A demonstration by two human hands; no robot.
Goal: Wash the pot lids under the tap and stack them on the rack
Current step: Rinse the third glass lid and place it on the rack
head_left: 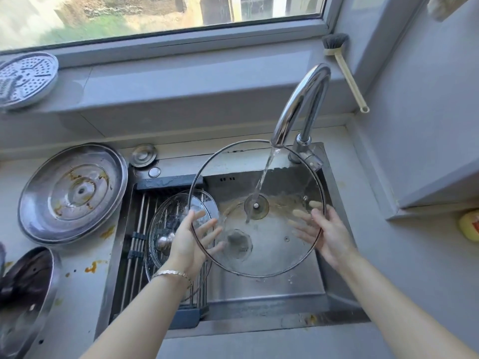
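A large glass pot lid (274, 177) with a metal rim is held up over the sink, its underside facing me. Water from the chrome tap (302, 99) runs onto it near the centre knob. My left hand (189, 242) supports the lid's left edge, fingers spread flat behind the glass. At the lid's right edge is my right hand (329, 234), its fingers also straight behind the glass. A smaller glass lid (166, 229) lies on the roll-up rack (137, 244) over the sink's left part.
A stained steel lid (72, 193) and a dark lid (26, 294) lie on the counter at left, with food spots around them. A perforated steamer plate (26, 79) sits on the windowsill. A dish brush (344, 66) leans at the back right. The sink basin (259, 288) is wet.
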